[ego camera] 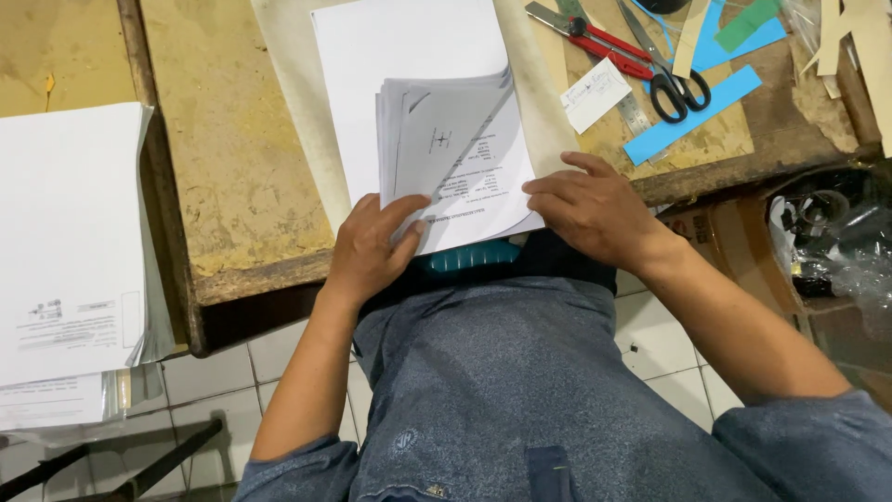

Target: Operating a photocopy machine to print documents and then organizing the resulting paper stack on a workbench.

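The stack of printed sheets (460, 153) lies on the tabletop (232, 158) at its near edge, directly ahead of the person and between the two hands. Its long axis runs near to far, tilted slightly to the left at the far end. It rests on a larger white sheet (390, 56) that reaches farther away.

The left hand (372, 246) sits at the near left corner of the stack. Its thumb presses on top of the sheets and its fingers curl at the edge, so it pinches that corner lightly. The right hand (590, 209) lies flat at the near right edge, fingers extended and pointing left, fingertips touching the top sheet; it presses down and grips nothing.

Both hands are about equally close to the stack, one on each side of the near edge. The upper sheets are fanned and lifted along the left side.

Far right on the tabletop lie scissors (674, 79), a red-handled cutter (595, 42) and blue paper strips (692, 112), well apart from the hands. A separate paper pile (70, 232) sits at far left.
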